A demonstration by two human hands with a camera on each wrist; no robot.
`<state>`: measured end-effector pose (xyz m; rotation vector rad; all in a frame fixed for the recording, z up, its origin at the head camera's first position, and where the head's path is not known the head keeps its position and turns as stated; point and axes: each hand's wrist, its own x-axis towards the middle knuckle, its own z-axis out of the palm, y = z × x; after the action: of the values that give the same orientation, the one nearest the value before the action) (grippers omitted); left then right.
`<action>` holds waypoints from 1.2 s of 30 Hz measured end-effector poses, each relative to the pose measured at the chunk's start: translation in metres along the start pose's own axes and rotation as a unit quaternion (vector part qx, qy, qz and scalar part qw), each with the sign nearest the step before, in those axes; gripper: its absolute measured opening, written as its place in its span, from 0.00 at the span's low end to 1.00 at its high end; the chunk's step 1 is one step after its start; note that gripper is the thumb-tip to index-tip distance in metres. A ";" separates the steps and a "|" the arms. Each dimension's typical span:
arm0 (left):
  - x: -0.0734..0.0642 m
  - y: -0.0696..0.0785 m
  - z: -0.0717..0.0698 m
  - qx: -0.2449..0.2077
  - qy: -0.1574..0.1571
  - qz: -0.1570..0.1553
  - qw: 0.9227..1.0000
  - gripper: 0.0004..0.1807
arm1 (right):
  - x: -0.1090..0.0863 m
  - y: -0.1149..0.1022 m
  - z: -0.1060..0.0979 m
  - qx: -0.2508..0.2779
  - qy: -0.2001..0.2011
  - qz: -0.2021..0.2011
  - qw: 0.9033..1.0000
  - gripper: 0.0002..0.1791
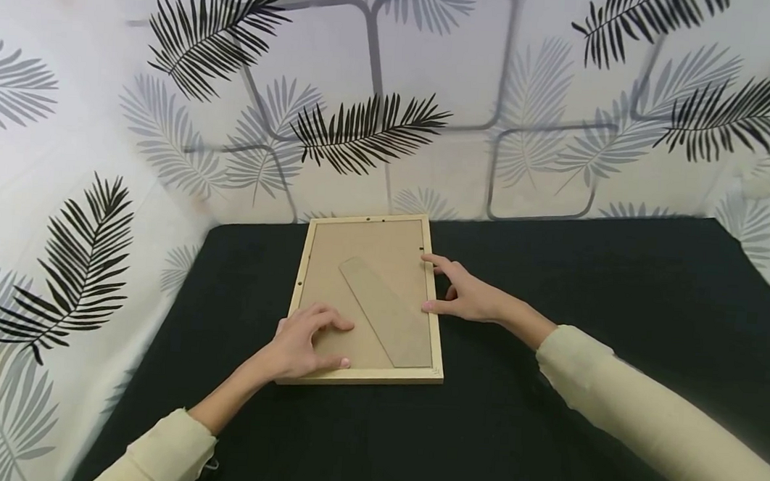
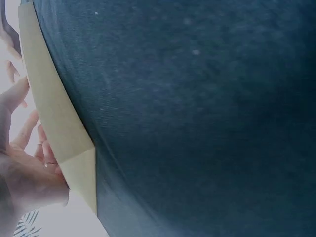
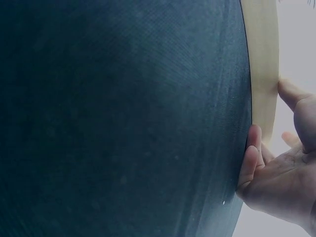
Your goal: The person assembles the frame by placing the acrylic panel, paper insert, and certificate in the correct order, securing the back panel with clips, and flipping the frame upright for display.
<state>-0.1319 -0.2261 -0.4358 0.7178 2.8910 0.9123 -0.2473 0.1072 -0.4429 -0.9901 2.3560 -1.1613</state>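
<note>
A picture frame (image 1: 437,345) of pale wood lies face down on a black cloth. Its brown backing board (image 1: 332,245) faces up, with a slanting stand flap (image 1: 387,317) flat against it. My left hand (image 1: 304,341) rests over the lower left corner, thumb and index finger spread above the board. At the right side, my right hand (image 1: 467,292) touches the rim with its thumb and index finger apart. In the right wrist view, several fingers (image 3: 251,163) lie by the frame's outer side (image 3: 264,64). The left wrist view shows the left hand (image 2: 29,173) against the frame's corner.
Black cloth (image 1: 584,302) covers the table around the frame. Behind it and to the left hangs a white curtain (image 1: 446,76) with a leaf print. Small dark tabs (image 1: 300,284) sit along the frame's inner edge.
</note>
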 end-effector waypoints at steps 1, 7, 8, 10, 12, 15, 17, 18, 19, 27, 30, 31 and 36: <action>0.001 0.002 0.000 0.002 -0.002 -0.004 1.000 0.25 | 0.000 0.000 0.000 0.000 0.000 0.000 1.000 0.49; 0.003 0.010 -0.001 0.015 -0.012 -0.026 0.999 0.25 | -0.001 0.000 -0.002 0.001 0.002 0.003 1.000 0.50; 0.004 0.011 -0.001 0.019 -0.016 -0.030 0.999 0.25 | -0.001 0.000 -0.002 0.000 0.002 0.005 1.000 0.50; 0.006 0.013 -0.001 0.026 -0.026 -0.039 0.999 0.25 | -0.002 -0.001 -0.002 -0.003 0.003 0.007 1.000 0.50; 0.008 0.015 -0.002 0.029 -0.038 -0.050 0.998 0.25 | -0.002 -0.001 -0.003 -0.006 0.003 0.007 1.000 0.50; 0.011 0.018 -0.002 0.029 -0.052 -0.062 0.996 0.25 | -0.002 -0.001 -0.003 -0.009 0.004 0.006 1.000 0.50; 0.012 0.018 -0.003 0.028 -0.059 -0.066 0.996 0.25 | -0.003 -0.002 -0.004 -0.008 0.003 0.005 1.000 0.50; 0.013 0.019 -0.003 0.028 -0.061 -0.068 0.995 0.25 | -0.003 -0.003 -0.004 -0.009 0.002 0.007 1.000 0.50; 0.013 0.019 -0.003 0.027 -0.063 -0.068 0.995 0.25 | -0.003 -0.004 -0.005 -0.009 0.001 0.008 1.000 0.50; 0.015 0.020 -0.005 0.027 -0.062 -0.059 0.996 0.26 | -0.005 -0.005 -0.009 -0.006 0.005 0.006 1.000 0.50; 0.014 0.019 -0.007 0.022 -0.064 -0.055 0.996 0.26 | -0.005 -0.004 -0.007 -0.006 0.004 0.002 1.000 0.50; 0.013 0.018 -0.007 0.021 -0.063 -0.053 0.996 0.26 | -0.004 -0.004 -0.006 -0.005 0.004 0.003 1.000 0.50; 0.010 0.013 -0.011 0.015 -0.047 -0.022 0.999 0.26 | -0.001 -0.002 -0.003 -0.015 0.003 0.008 1.000 0.51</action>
<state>-0.1371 -0.2183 -0.4187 0.6775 2.8317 0.8101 -0.2473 0.1086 -0.4397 -0.9782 2.3883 -1.1283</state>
